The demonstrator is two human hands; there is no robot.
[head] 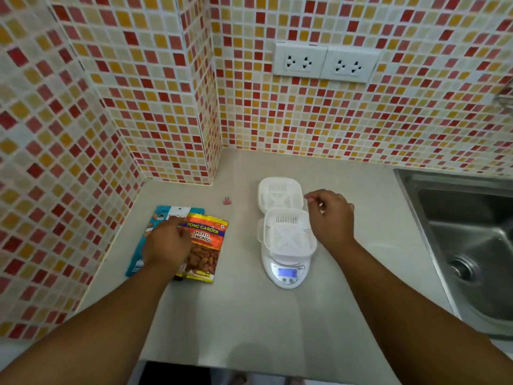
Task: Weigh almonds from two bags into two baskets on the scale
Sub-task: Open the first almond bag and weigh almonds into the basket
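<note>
1. Little is done, I judge: the white slotted plastic basket (pixel 287 233) on the small white digital scale (pixel 286 269) looks empty, and so does the second white slotted basket (pixel 279 193) behind it on the pale grey surface (pixel 249 315).
2. The left hand (pixel 166 244) presses onto the orange foil bag of salted almonds (pixel 204 245), its grip curled at the bag's top, not yet clamped; a blue bag (pixel 163 215) lies beneath.
3. The right hand (pixel 331 218) hovers just beside the scale basket, grip loosely apart, empty.
4. Both bags remain to be poured.
5. Open room lies toward the person; the steel sink (pixel 466 245) edge bounds the right, the tiled wall (pixel 69 162) the left.
</note>
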